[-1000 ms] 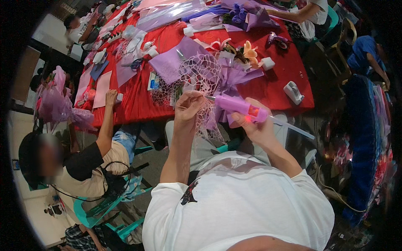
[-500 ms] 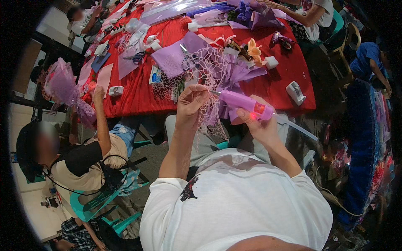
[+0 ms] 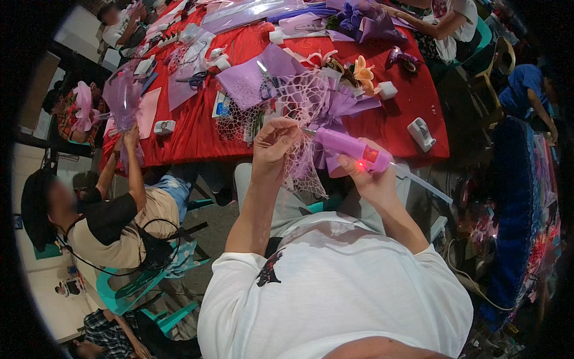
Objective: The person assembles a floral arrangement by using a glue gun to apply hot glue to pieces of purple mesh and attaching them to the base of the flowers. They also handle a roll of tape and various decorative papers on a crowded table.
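In my right hand (image 3: 369,170) is a pink glue gun (image 3: 350,148) with a lit red switch, and a long clear glue stick (image 3: 424,184) sticks out of its rear. My left hand (image 3: 275,142) pinches the edge of a pale pink web-like netting (image 3: 305,99), right at the gun's nozzle. The netting hangs down between my hands and spreads over the table edge. Behind it lies a bouquet in purple wrapping (image 3: 341,110), with an orange lily-like flower (image 3: 363,72) at its far end. Scissors (image 3: 263,81) rest on a purple sheet (image 3: 245,84).
A red-covered table (image 3: 412,107) holds wrapping sheets, a white tape dispenser (image 3: 422,134), another dispenser (image 3: 164,127) and a dark purple flower bunch (image 3: 353,21). At my left a seated co-worker (image 3: 119,221) holds a purple-wrapped bouquet (image 3: 122,99). Another person (image 3: 451,27) sits at the far right.
My hands, the glue gun and the netting stay almost in place. The co-worker on the left has turned the wrapped bouquet upright and brought it toward the table, now with both hands on it.
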`<state>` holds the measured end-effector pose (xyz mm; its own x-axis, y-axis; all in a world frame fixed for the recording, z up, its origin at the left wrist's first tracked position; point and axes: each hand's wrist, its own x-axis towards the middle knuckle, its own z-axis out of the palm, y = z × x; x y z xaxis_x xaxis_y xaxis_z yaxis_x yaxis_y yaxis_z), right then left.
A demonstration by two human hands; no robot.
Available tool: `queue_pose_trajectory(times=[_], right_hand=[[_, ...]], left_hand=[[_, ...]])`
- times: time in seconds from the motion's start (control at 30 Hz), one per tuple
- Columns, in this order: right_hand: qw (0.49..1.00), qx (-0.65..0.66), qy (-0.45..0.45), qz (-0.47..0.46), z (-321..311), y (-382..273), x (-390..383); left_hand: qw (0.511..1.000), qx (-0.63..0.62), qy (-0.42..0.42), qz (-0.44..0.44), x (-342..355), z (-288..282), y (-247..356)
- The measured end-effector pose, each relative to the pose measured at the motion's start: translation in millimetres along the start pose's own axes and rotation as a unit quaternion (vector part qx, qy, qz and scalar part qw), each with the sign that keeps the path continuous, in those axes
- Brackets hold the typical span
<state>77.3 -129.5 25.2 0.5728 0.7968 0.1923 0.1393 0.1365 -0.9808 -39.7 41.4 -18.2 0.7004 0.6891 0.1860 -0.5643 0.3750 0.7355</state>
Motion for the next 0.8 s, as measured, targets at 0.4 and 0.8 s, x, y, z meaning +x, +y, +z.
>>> queue_pose_trajectory(times=[0.4, 0.8], right_hand=[[0.998, -0.016, -0.014, -0.051, -2.7, -2.3, 5.5], [0.998, 0.056, 0.006, 0.025, 2.0, -5.5, 2.7]], left_hand=[[0.999, 0.029, 0.022, 0.034, 0.0, 12.6, 2.8], [0.997, 0.057, 0.034, 0.033, 0.6, 11.6, 1.4]])
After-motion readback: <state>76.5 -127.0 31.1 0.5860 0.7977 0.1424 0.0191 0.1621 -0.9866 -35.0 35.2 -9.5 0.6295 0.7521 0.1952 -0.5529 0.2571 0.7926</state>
